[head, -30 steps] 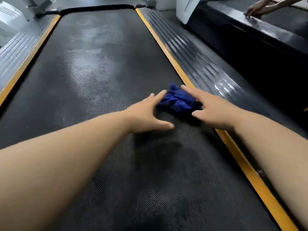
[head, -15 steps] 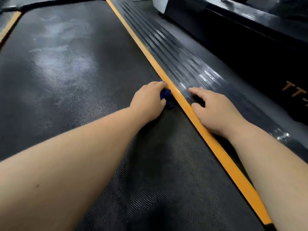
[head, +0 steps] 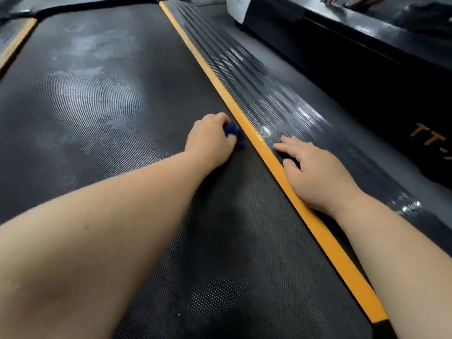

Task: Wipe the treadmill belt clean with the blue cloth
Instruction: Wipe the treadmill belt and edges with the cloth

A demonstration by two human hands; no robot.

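Note:
The black textured treadmill belt [head: 102, 123] fills the left and middle of the head view, with pale dusty smears in its far part. My left hand [head: 210, 140] grips the bunched blue cloth [head: 231, 130] on the belt, tight against the orange edge strip [head: 259, 143]. Only a small blue corner shows past my fingers. My right hand [head: 315, 172] rests flat with spread fingers on the ribbed side rail [head: 256, 77], across the orange strip from the cloth, holding nothing.
A second orange strip [head: 14, 42] borders the belt at far left. A neighbouring black machine [head: 367, 59] with orange lettering runs along the right. Another person's hands [head: 347, 1] rest on it at the top edge. A darker patch [head: 217, 294] marks the near belt.
My left hand closed over the cloth and pushed it right to the belt's orange edge. My right hand let go of the cloth and moved onto the side rail. In the last half second little moved.

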